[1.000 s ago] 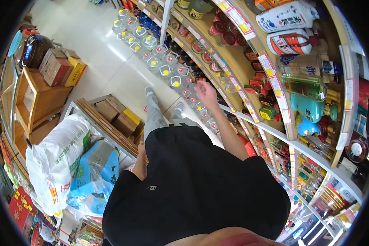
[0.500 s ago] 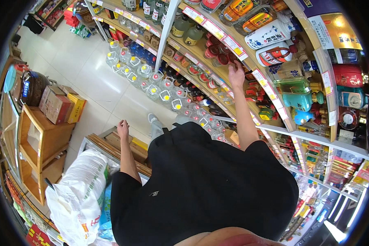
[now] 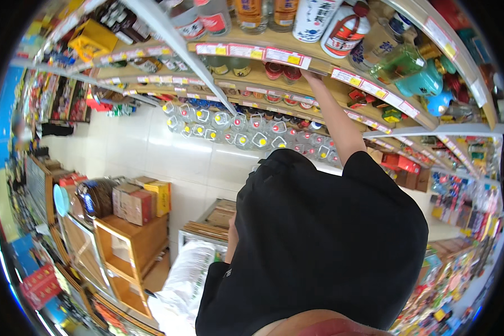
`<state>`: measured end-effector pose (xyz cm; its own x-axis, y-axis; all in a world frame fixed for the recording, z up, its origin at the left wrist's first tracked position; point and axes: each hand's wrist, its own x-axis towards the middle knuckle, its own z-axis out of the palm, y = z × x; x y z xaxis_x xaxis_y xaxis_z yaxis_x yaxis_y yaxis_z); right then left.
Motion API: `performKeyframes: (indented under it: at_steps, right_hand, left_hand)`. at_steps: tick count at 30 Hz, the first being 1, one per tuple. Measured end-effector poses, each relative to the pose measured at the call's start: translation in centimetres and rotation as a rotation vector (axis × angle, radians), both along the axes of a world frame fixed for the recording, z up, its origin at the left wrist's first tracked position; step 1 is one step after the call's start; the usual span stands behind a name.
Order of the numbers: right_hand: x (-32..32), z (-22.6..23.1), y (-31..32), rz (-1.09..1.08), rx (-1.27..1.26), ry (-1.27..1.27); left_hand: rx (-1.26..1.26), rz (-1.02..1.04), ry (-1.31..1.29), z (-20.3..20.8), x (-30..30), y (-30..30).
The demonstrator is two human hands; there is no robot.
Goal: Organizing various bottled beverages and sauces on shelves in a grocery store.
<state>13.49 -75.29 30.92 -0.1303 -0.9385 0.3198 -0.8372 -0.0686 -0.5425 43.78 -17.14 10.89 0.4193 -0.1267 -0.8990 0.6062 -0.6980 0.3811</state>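
Observation:
My right arm stretches up into a shelf, and my right hand (image 3: pixel 312 77) goes in under the upper board's front edge. Its fingers are hidden there, so what they touch does not show. Just left of it stand red-topped containers (image 3: pixel 291 74) on the lower board. On the board above are a white bottle with blue markings (image 3: pixel 309 21), a white bottle with a red band (image 3: pixel 344 35), a green glass bottle (image 3: pixel 396 66) and a turquoise bottle (image 3: pixel 423 84). My left hand (image 3: pixel 233 228) hangs low beside my body, mostly covered by my black shirt, its fingers out of sight.
Several clear plastic jugs (image 3: pixel 241 140) with yellow and red caps stand on the floor along the shelf base. Behind to the left are a wooden cabinet (image 3: pixel 161 238), cartons (image 3: pixel 133 203), a dark round jar (image 3: pixel 97 197) and a stuffed white bag (image 3: pixel 189 271).
My view has turned and come closer to the shelf. My right hand has reached deeper, from beside the red-topped containers to under the board. My left hand has dropped behind my shirt.

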Motion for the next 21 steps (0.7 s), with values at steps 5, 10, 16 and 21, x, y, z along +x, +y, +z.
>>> performKeyframes:
  at_steps: [5, 10, 16, 21]
  right_hand:
    - [-1.1, -0.3, 0.1, -0.022, 0.023, -0.051]
    - [-0.1, -0.7, -0.7, -0.033, 0.044, -0.083]
    - [-0.7, -1.0, -0.7, -0.075, 0.071, -0.097]
    - [-2.2, -2.2, 1.8, -0.177, 0.053, -0.134]
  left_hand:
    - [-0.014, -0.433, -0.122, 1.6, 4.1, -6.9]
    - [-0.173, -0.478, -0.268, -1.5, 9.8, -17.1]
    - [-0.656, -0.751, -0.336, 5.5, 6.2, -36.9]
    - [-1.102, -1.229, -0.592, 17.3, -3.9, -47.5]
